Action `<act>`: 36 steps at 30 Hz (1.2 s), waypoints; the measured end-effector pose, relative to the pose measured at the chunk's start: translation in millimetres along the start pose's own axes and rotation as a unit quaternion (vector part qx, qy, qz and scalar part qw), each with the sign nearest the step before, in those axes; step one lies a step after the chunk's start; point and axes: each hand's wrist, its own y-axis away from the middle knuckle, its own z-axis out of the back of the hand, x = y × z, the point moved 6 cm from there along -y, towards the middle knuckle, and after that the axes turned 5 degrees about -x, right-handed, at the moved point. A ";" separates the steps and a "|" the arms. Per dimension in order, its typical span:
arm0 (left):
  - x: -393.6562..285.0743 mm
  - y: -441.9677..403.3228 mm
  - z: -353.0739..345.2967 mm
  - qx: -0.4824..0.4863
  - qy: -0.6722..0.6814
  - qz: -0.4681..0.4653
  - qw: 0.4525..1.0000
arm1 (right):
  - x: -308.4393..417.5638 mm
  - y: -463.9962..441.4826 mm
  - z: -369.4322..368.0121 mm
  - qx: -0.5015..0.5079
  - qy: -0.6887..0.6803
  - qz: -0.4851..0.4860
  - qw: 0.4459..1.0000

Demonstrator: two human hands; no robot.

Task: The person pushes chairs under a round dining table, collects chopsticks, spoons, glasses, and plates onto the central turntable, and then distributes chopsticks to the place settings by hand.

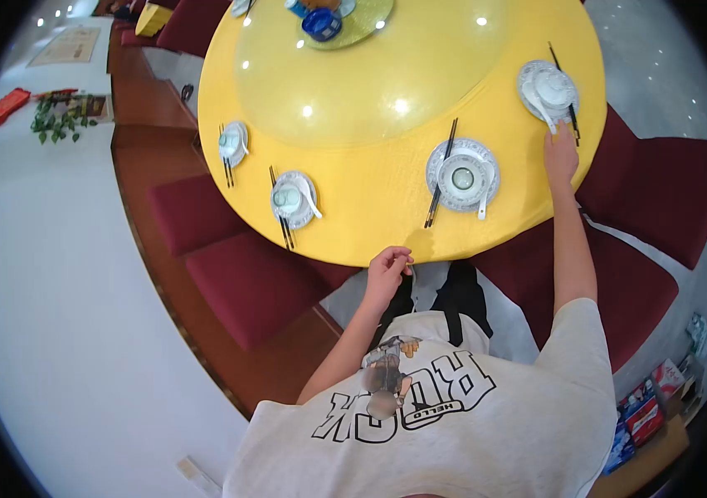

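My right hand (562, 158) reaches to the right side of the table, its fingertips closed at the handle end of a white soup spoon (543, 110). That spoon lies across a patterned plate (526, 83) with a bowl (554, 85) on it. Dark chopsticks (554, 56) rest beside the bowl, running close by the hand. My left hand (390, 267) hovers at the near table edge with its fingers curled in and nothing visible in them. Between my hands sits another setting: a plate (435, 178), a bowl with a glass (463, 178), a spoon (483, 204) and chopsticks (441, 170).
The round table has a yellow cloth (353, 224) and a glass turntable (329, 100) bearing a blue bowl (321, 25). Two more settings (294, 202) (233, 144) stand at left. Dark red chairs (258, 286) surround the table. Boxes (644, 415) sit at lower right.
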 end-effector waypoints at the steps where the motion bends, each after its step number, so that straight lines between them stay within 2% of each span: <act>1: 1.4 -3.3 0.2 0.000 -0.002 0.005 1.000 | 2.2 3.5 8.0 -0.032 0.009 0.011 0.999; 2: 2.8 -8.4 0.6 -0.001 -0.003 0.011 1.000 | 4.5 6.5 17.0 -0.063 0.020 0.024 0.998; 3: -11.5 -10.2 6.6 0.007 -0.008 -0.021 1.000 | 22.8 4.5 36.9 -0.093 0.005 0.023 0.995; 5: -5.2 -3.5 14.7 0.021 -0.021 -0.014 0.999 | 25.1 30.6 61.4 -0.089 -0.062 -0.011 0.994; 7: -4.8 3.3 19.7 0.043 -0.032 -0.020 0.998 | 33.2 67.9 84.4 -0.106 -0.059 -0.033 0.992; 11: -4.2 7.6 36.8 0.082 -0.057 -0.037 0.994 | 53.0 163.7 102.0 -0.077 -0.142 -0.091 0.983; 15: 15.9 17.3 91.0 0.085 -0.048 -0.038 0.995 | 85.8 293.2 75.8 -0.024 -0.242 -0.132 0.961; 19: 39.6 28.7 172.9 0.036 -0.067 -0.081 0.994 | 142.9 411.2 18.2 0.161 -0.299 -0.101 0.935; 21: 36.3 41.5 227.0 -0.030 -0.106 -0.143 0.984 | 179.0 451.1 -3.9 0.310 -0.310 -0.033 0.898; 22: 18.4 53.6 259.1 -0.114 -0.205 -0.227 0.945 | 188.8 457.9 -1.4 0.318 -0.307 -0.026 0.897; 23: -3.1 70.8 289.5 -0.195 -0.302 -0.304 0.882 | 210.9 467.0 1.9 0.399 -0.269 0.074 0.874; 24: -21.1 88.7 322.2 -0.280 -0.347 -0.343 0.827 | 229.2 477.1 1.3 0.470 -0.226 0.173 0.836; 27: -34.3 123.1 439.1 -0.453 -0.324 -0.319 0.767 | 232.5 488.6 -10.9 0.465 -0.143 0.205 0.850; 29: -24.5 136.6 508.3 -0.520 -0.434 -0.250 0.692 | 225.4 494.8 -20.0 0.458 -0.119 0.207 0.856; 31: -9.5 145.9 541.7 -0.579 -0.485 -0.133 0.641 | 222.9 496.0 -18.2 0.434 -0.119 0.190 0.872; 32: 8.5 139.5 559.5 -0.564 -0.486 -0.072 0.664 | 221.4 499.2 -17.6 0.440 -0.117 0.179 0.873; 33: 11.9 139.0 560.0 -0.560 -0.485 -0.070 0.668 | 221.8 503.1 -12.3 0.441 -0.111 0.175 0.873; 35: 23.4 128.8 564.1 -0.525 -0.414 -0.008 0.744 | 220.5 508.4 -3.6 0.445 -0.103 0.138 0.879; 36: 19.4 127.5 561.2 -0.516 -0.415 -0.010 0.749 | 217.3 512.8 -3.0 0.443 -0.098 0.130 0.882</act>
